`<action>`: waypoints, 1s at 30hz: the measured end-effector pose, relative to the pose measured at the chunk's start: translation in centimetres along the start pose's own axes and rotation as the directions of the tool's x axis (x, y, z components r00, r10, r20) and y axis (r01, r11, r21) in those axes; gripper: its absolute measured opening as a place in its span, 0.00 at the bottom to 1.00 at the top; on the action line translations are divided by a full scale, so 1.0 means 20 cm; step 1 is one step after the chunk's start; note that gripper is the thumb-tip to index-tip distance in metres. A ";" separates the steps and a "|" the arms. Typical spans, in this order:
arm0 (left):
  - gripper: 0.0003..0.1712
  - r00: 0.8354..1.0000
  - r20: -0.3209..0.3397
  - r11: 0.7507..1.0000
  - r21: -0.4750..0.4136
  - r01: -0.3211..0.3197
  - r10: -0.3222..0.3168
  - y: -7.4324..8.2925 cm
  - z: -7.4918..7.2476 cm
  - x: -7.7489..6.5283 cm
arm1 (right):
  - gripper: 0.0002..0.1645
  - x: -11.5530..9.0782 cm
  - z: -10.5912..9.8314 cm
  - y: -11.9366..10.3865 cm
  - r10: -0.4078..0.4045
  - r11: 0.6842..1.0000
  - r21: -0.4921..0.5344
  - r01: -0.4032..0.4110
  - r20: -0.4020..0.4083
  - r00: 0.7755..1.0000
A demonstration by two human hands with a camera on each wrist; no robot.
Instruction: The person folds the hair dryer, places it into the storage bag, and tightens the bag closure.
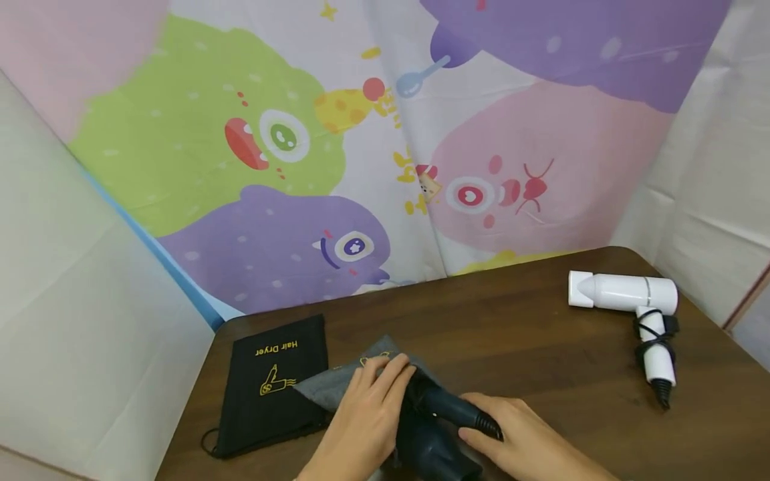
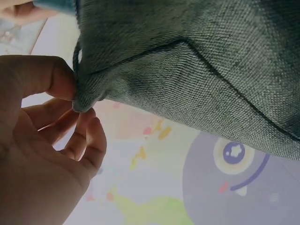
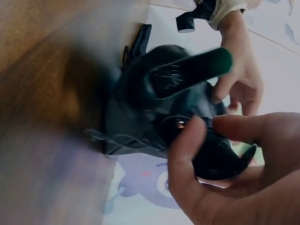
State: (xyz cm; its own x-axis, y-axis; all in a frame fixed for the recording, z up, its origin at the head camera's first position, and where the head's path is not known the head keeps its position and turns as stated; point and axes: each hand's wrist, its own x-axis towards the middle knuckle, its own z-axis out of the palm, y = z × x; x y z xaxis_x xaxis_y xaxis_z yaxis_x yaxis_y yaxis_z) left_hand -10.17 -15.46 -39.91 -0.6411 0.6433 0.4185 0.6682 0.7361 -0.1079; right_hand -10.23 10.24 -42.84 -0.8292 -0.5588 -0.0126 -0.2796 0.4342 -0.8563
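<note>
A dark blue hair dryer [image 1: 430,444] is partly inside a grey cloth drawstring pouch [image 1: 333,389] near the table's front. Its handle points right, and its nozzle end sticks out toward me. My left hand [image 1: 367,417] pinches the pouch's opening edge; the left wrist view shows thumb and fingers on a corner of the grey fabric [image 2: 201,70]. With thumb and fingers my right hand [image 1: 520,431] grips the lower handle, by the ribbed cord end. In the right wrist view the nozzle [image 3: 192,75] stands out of the pouch. The pouch hides the rest of the dryer.
A flat black pouch [image 1: 277,381] printed "Hair Dryer" lies on the left of the dark wooden table [image 1: 493,341]. At the far right lies a white hair dryer [image 1: 625,292], its black cord wound round the handle. Behind the table hangs a cartoon-print cloth [image 1: 385,220].
</note>
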 end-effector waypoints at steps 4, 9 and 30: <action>0.25 0.998 0.032 0.999 0.016 -0.052 0.052 0.03 0.02 0.01 | 0.26 -0.02 0.02 0.00 -0.066 0.994 -0.088 0.066 0.003 0.998; 0.23 0.996 -0.012 0.995 0.049 -0.091 0.092 0.05 0.03 0.01 | 0.26 -0.02 0.04 -0.02 -0.032 0.988 -0.151 0.024 -0.053 0.998; 0.03 0.998 0.063 1.000 -0.019 -0.004 0.005 0.00 0.02 0.02 | 0.21 -0.09 0.01 0.18 -0.059 0.681 0.710 -0.179 0.297 0.953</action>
State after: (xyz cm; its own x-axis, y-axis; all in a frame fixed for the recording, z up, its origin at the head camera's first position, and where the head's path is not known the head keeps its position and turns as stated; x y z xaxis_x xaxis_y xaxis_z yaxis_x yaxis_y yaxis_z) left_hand -10.46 -15.13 -40.15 -0.6599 0.6593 0.3602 0.6781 0.7292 -0.0923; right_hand -9.62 12.68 -46.11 -0.6302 -0.7680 -0.1144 0.3017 -0.1064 -0.9475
